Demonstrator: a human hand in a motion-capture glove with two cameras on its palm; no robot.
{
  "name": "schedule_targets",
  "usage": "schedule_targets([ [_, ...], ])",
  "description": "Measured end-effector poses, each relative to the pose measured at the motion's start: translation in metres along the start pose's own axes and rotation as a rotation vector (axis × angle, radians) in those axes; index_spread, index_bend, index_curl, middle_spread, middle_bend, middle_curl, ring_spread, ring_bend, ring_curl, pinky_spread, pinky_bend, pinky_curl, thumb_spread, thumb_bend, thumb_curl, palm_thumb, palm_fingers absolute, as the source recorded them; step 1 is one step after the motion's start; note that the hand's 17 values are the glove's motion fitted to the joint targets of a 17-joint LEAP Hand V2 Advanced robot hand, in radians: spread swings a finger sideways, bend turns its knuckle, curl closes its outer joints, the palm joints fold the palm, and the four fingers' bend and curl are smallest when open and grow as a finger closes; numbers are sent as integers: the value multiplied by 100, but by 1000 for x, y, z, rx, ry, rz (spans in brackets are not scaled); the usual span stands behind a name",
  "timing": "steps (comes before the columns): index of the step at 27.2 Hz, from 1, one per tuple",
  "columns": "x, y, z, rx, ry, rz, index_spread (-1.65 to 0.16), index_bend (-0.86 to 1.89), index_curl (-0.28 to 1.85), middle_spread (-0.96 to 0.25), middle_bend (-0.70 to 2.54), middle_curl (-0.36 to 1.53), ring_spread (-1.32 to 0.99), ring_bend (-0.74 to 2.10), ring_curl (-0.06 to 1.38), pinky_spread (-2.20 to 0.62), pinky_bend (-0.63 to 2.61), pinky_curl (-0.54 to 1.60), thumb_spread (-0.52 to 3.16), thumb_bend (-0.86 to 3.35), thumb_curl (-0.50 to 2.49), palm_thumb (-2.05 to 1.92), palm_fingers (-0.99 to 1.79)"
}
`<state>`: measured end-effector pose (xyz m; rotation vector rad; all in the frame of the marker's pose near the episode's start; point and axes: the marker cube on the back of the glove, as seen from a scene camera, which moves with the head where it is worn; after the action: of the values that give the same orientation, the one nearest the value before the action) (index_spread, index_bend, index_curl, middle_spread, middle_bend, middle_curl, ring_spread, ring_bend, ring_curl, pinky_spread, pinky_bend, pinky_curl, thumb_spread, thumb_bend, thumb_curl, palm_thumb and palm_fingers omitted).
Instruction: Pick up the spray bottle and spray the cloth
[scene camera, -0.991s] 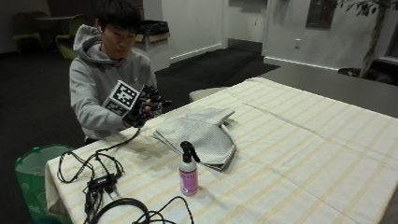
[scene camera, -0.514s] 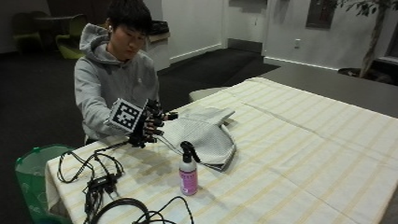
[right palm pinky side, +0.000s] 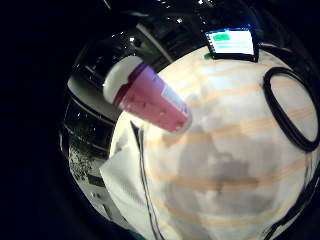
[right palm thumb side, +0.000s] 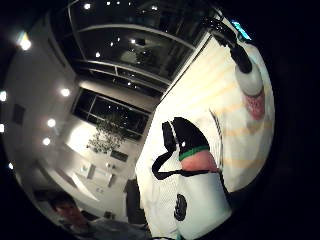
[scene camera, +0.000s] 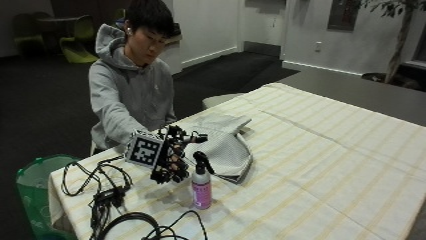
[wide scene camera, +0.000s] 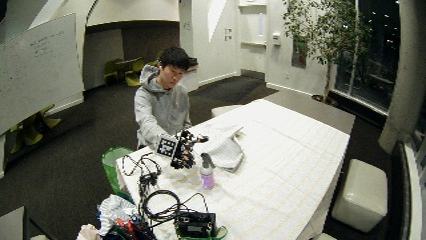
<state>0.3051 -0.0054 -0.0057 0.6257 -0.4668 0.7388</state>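
Observation:
A pink spray bottle (scene camera: 201, 188) with a black trigger head stands upright on the striped tablecloth (scene camera: 319, 165) near the front corner. Just behind it lies a folded grey cloth (scene camera: 223, 145). My gloved right hand (scene camera: 174, 161) hovers right beside the bottle's head, on the person's side, fingers loosely curled downward and holding nothing. Both palm views show the bottle (right palm pinky side: 150, 97) (right palm thumb side: 252, 90) close by but apart from the hand, with the cloth (right palm pinky side: 122, 175) beyond it. The thumb (right palm thumb side: 192, 150) is free.
Black cables (scene camera: 93, 180) and a headphone-like loop (scene camera: 130, 222) lie near the table's front-left corner. A green bin (scene camera: 36, 180) stands beside the table. A lit screen device (right palm pinky side: 232, 42) sits at the table's end. A white stool (wide scene camera: 359, 192) stands to the side.
My right hand has come down from in front of the person's chest and forward across the table, ending beside the spray bottle. Bottle and cloth have not moved.

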Motion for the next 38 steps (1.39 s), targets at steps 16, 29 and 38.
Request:
schedule_targets([
  [16, 28, -42, 39, 2, -142, 225, -29, 22, 22, -3, 39, 36, 3, 51, 27, 21, 43, 30, 101, -1, 39, 74, 55],
  [29, 15, -70, 57, -114, -140, 139, -17, 48, 41, -7, 48, 44, -11, 54, 36, -6, 31, 32, 63, 2, 54, 98, 135],
  [38, -33, -41, 79, -602, 257, -128, -13, 56, 48, -7, 57, 48, -13, 60, 42, -15, 33, 37, 34, -2, 61, 98, 144],
])
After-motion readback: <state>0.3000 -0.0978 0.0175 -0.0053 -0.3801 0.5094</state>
